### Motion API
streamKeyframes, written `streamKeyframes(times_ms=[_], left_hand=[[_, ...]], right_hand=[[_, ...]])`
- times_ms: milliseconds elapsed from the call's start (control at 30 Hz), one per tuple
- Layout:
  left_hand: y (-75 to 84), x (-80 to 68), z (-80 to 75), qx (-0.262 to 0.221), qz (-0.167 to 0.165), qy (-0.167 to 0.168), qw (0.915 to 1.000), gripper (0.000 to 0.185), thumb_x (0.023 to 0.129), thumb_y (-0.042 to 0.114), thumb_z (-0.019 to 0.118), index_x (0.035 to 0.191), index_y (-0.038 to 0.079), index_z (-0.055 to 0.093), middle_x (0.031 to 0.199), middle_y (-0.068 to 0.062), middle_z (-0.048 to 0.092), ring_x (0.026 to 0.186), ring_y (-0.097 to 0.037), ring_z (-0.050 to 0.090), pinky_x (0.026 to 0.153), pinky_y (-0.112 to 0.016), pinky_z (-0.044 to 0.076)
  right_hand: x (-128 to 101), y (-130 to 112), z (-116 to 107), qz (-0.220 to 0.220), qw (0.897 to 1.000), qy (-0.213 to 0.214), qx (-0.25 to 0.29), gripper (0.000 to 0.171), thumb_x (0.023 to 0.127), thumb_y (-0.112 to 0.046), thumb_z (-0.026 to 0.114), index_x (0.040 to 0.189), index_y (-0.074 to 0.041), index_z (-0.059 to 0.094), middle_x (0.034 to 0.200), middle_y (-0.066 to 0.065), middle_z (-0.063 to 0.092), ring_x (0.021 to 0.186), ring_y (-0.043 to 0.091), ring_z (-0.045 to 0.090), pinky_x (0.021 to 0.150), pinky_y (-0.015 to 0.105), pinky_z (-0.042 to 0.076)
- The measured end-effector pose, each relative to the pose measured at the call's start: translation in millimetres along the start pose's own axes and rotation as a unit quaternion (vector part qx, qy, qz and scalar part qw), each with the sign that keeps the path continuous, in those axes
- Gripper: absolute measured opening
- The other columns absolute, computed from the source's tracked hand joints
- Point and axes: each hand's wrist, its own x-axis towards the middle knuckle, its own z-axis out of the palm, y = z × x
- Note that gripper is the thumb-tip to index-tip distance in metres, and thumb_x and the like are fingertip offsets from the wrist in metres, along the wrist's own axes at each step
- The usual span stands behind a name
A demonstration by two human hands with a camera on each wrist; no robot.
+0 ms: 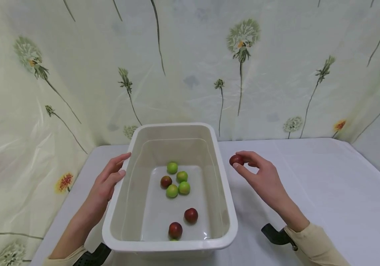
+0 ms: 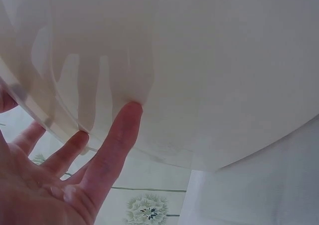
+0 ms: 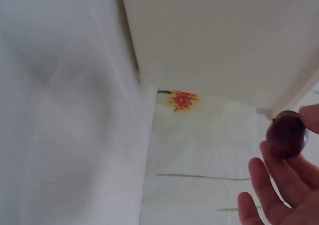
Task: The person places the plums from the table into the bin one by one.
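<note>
While the right hand hovered above the white tablecloth, it pinched a small dark-red round fruit between thumb and fingertips, the remaining fingers loosely curled beneath; held so, the fruit sat clear of the palm and just outside the right wall of the rectangular white plastic tub.

Left hand: fingers straight, laid flat against the tub's left outer wall, gripping nothing; apparently a steadying contact. The left wrist view showed the fingertips pressed to the translucent plastic.

Contents of tub, left of the pinched fruit and lower: a cluster of four green round fruits with one red fruit touching them; nearer the onlooker, two further red fruits, apart from the cluster.

Backdrop: a pale floral curtain behind the table.
</note>
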Motion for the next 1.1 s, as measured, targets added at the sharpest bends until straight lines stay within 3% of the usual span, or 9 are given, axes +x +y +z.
streamKeyframes(times_ms=[233,467,800,1100], left_hand=[[-0.2,-0.3,0.6,0.001,-0.001,0.002,1.0,0.044,0.107,0.029,0.037,0.15,0.021,0.035,0.149,-0.009,0.037,0.12,-0.034,0.055,0.085,-0.045,0.054],[0.2,-1.4,1.0,-0.003,0.0,0.004,1.0,0.044,0.107,0.03,0.038,0.15,0.022,0.034,0.148,-0.009,0.038,0.12,-0.036,0.055,0.084,-0.048,0.053],[-0.9,-1.0,0.2,-0.001,-0.004,0.006,1.0,0.044,0.107,0.03,0.037,0.15,0.021,0.035,0.148,-0.009,0.038,0.12,-0.033,0.056,0.084,-0.043,0.055],[-1.2,-0.4,0.4,-0.003,-0.003,0.008,1.0,0.044,0.107,0.032,0.038,0.15,0.022,0.035,0.148,-0.008,0.039,0.121,-0.034,0.055,0.085,-0.046,0.054]], right_hand=[[7,-7,4,0.006,0.998,0.047,0.03,0.034,0.096,-0.035,0.065,0.126,-0.021,0.063,0.112,-0.006,0.066,0.105,0.007,0.054,0.093,0.035,0.042],[16,-13,5,-0.024,0.996,0.074,0.047,0.033,0.094,-0.029,0.068,0.125,-0.018,0.064,0.11,-0.006,0.066,0.102,0.009,0.057,0.089,0.027,0.046],[22,-58,-4,-0.063,0.992,0.077,0.078,0.032,0.092,-0.008,0.069,0.122,-0.002,0.063,0.115,0.008,0.065,0.103,0.014,0.057,0.091,0.027,0.045],[29,-81,-2,-0.103,0.987,0.054,0.113,0.032,0.091,-0.002,0.069,0.122,0.001,0.062,0.116,0.011,0.065,0.104,0.016,0.057,0.094,0.029,0.043]])
